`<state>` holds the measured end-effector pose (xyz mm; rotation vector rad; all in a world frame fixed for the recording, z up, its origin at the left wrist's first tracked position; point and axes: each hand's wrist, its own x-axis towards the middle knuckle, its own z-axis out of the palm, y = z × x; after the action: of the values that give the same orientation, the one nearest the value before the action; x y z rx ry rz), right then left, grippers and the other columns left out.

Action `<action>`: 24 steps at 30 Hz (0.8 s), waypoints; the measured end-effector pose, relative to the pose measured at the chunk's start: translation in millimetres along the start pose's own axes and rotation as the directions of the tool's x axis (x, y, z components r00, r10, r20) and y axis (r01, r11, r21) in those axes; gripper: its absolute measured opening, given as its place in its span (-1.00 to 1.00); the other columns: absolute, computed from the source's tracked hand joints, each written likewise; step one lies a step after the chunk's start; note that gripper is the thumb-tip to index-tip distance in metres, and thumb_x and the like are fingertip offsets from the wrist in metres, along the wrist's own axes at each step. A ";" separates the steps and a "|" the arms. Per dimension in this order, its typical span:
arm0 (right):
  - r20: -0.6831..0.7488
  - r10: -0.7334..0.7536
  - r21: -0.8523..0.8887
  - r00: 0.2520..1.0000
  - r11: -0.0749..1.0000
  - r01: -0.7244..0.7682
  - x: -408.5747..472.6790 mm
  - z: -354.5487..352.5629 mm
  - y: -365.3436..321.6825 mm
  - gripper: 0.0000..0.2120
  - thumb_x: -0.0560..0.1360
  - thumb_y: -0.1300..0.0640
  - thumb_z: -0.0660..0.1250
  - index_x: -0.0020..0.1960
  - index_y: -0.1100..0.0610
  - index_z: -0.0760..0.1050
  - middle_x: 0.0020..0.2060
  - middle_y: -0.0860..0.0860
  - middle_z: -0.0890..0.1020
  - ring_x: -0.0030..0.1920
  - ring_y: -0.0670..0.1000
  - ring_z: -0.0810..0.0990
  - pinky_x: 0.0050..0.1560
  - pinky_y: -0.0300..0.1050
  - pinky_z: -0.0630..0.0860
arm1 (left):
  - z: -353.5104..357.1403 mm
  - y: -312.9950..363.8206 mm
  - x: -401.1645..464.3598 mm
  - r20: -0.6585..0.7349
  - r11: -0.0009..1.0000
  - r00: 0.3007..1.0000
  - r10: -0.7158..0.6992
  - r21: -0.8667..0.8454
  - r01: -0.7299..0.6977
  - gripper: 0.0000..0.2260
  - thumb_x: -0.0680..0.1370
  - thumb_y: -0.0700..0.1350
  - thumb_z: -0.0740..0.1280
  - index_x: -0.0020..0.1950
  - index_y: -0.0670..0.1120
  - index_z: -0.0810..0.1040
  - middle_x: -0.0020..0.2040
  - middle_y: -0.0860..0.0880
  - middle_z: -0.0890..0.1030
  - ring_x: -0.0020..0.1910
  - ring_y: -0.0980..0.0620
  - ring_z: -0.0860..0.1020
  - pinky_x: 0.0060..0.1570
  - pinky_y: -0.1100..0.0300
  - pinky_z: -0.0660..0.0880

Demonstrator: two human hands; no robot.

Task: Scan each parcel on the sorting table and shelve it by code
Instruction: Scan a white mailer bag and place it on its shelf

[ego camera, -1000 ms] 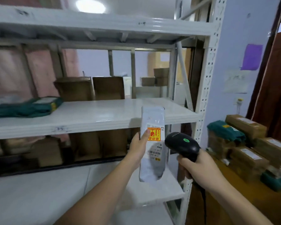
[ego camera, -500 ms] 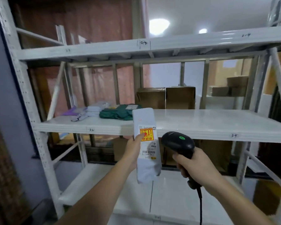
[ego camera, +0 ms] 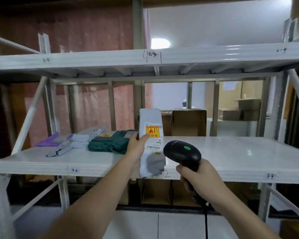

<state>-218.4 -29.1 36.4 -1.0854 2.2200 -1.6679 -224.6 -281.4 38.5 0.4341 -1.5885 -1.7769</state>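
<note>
The left hand holds a tall pale-grey parcel upright before the middle shelf, its grip pinching the edge beside an orange-red sticker and barcode label. The right hand grips a black scanner, green light showing

Both forearms reach forward, bare. The left hand is raised, thumb across the front of a white parcel, pinching it upright. The right hand, just beside it, wraps a black barcode scanner by its handle.
</note>
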 end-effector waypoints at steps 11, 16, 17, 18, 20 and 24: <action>-0.105 0.051 -0.084 0.993 0.995 -0.060 80.2 6.6 17.7 -0.90 0.52 0.13 0.34 -0.12 0.16 0.54 -0.50 -0.02 0.57 -0.49 -0.07 0.54 -0.46 -0.31 0.48 | 17.5 -25.8 93.9 0.052 0.880 0.999 0.007 0.475 -0.031 -0.14 0.45 -0.25 0.59 0.62 -0.04 0.18 0.44 -0.11 0.49 0.32 -0.17 0.53 0.29 -0.06 0.55; -0.119 0.088 -0.052 0.989 0.994 -0.095 94.1 15.1 20.4 -0.92 0.53 0.14 0.34 -0.08 0.15 0.55 -0.47 -0.01 0.57 -0.49 -0.08 0.54 -0.45 -0.33 0.50 | 16.2 -26.8 112.5 0.160 0.641 0.986 0.041 0.753 -0.149 -0.45 0.55 -0.04 0.53 0.48 -0.10 0.43 0.35 -0.11 0.59 0.24 -0.13 0.60 0.20 0.02 0.56; -0.124 0.092 -0.046 0.988 0.994 -0.098 95.6 17.4 20.8 -0.92 0.53 0.14 0.34 -0.08 0.16 0.55 -0.48 -0.01 0.57 -0.49 -0.08 0.54 -0.45 -0.33 0.49 | 16.8 -26.8 113.3 0.177 0.565 0.983 0.039 0.808 -0.168 -0.55 0.58 -0.01 0.49 0.41 -0.12 0.48 0.29 -0.13 0.62 0.18 -0.13 0.61 0.13 0.04 0.55; -0.128 0.097 -0.043 0.987 0.994 -0.104 96.8 19.7 21.0 -0.92 0.53 0.15 0.34 -0.09 0.16 0.55 -0.49 -0.02 0.57 -0.50 -0.08 0.54 -0.45 -0.34 0.49 | 16.5 -28.5 115.1 0.208 0.482 0.977 0.046 0.852 -0.204 -0.62 0.61 -0.01 0.46 0.36 -0.12 0.51 0.24 -0.16 0.63 0.12 -0.14 0.61 0.08 0.06 0.53; -0.139 0.110 -0.042 0.984 0.992 -0.117 98.8 23.8 21.6 -0.91 0.53 0.15 0.34 -0.10 0.17 0.55 -0.51 -0.02 0.56 -0.50 -0.08 0.53 -0.45 -0.34 0.50 | 16.6 -32.5 120.3 0.288 0.315 0.955 0.076 0.901 -0.297 -0.73 0.62 -0.09 0.40 0.32 -0.05 0.58 0.15 -0.17 0.65 0.07 -0.15 0.61 0.00 0.10 0.49; -0.170 0.116 -0.058 0.979 0.990 -0.127 101.8 29.9 22.5 -0.87 0.53 0.14 0.34 -0.11 0.21 0.55 -0.50 -0.02 0.57 -0.48 -0.05 0.54 -0.40 -0.24 0.52 | 19.1 -24.7 118.7 0.398 0.117 0.913 0.086 0.906 -0.406 -0.88 0.52 -0.19 0.39 -0.01 0.01 0.62 -0.03 -0.04 0.61 -0.03 -0.10 0.59 -0.15 0.19 0.41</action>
<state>-286.6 -113.4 34.6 -0.8318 2.4087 -1.6996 -326.7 -349.4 42.3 0.4548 -2.7144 -0.2064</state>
